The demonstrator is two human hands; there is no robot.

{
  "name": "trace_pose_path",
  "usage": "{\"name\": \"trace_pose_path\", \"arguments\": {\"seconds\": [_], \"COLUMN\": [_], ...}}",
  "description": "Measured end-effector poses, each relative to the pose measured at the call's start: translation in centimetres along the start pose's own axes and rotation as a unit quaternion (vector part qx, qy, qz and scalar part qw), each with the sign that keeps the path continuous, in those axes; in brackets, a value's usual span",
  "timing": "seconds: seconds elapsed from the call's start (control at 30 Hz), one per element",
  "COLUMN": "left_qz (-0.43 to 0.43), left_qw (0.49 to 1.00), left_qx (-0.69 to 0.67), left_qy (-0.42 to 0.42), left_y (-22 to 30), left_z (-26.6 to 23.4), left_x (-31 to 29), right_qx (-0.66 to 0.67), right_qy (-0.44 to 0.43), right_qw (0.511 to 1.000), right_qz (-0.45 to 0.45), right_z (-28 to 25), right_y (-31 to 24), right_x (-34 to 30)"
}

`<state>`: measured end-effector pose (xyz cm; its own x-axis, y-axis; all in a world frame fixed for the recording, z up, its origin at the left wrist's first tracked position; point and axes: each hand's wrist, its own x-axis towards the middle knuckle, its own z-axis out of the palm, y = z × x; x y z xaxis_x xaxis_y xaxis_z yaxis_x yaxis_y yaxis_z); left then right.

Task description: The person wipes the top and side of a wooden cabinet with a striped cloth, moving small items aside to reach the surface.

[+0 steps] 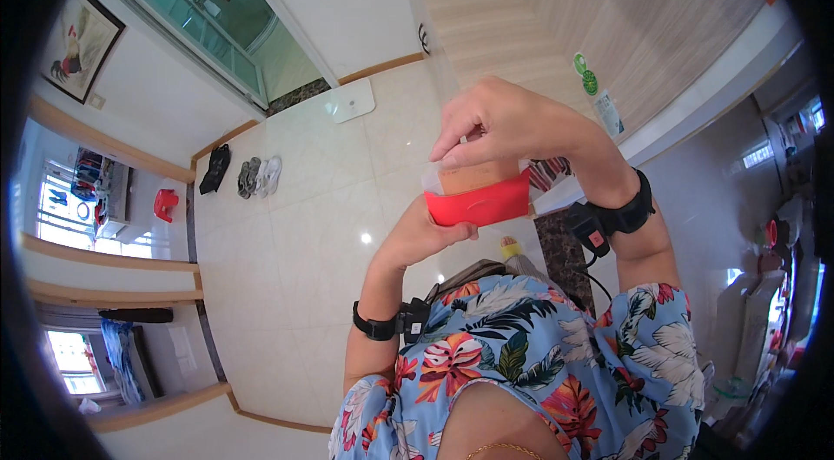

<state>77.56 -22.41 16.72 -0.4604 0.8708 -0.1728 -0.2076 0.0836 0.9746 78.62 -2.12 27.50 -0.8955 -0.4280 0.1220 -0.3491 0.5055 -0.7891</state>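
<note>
My left hand [421, 232] grips a red paper envelope [479, 203] from below, with the thumb across its front. A tan card or paper [478, 176] with faint marks sticks up out of the envelope's upper edge. Beside it, at the left corner, a whitish sheet [431, 178] also shows. Just above them my right hand [495, 123] is bent downward, its thumb and fingers drawn together in a pinch. Whatever those fingertips hold, if anything, is too small to make out. A black strap with a small box sits on each of my forearms.
A wood-grain cabinet [539, 17] stands ahead on the right. On the tiled floor lie a white scale [351, 100], pairs of shoes [259, 177] and dark footwear [215, 169]. A glass door [187, 17] is at the far left. A red stool [165, 204] stands in a side room.
</note>
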Motion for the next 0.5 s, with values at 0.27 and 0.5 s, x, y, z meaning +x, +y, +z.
{"name": "trace_pose_path", "arguments": {"seconds": [0.27, 0.5], "left_qz": [0.121, 0.188], "left_qw": [0.931, 0.925], "left_qx": [0.279, 0.221], "left_qy": [0.204, 0.246], "left_y": [-1.8, -3.2], "left_z": [-0.1, 0.0], "left_x": [1.7, 3.3], "right_qx": [0.032, -0.076], "right_qy": [0.152, 0.183], "right_qw": [0.988, 0.975], "right_qz": [0.013, -0.104], "right_z": [-0.3, 1.6], "right_y": [-0.8, 0.4], "right_x": [-4.0, -6.4]}}
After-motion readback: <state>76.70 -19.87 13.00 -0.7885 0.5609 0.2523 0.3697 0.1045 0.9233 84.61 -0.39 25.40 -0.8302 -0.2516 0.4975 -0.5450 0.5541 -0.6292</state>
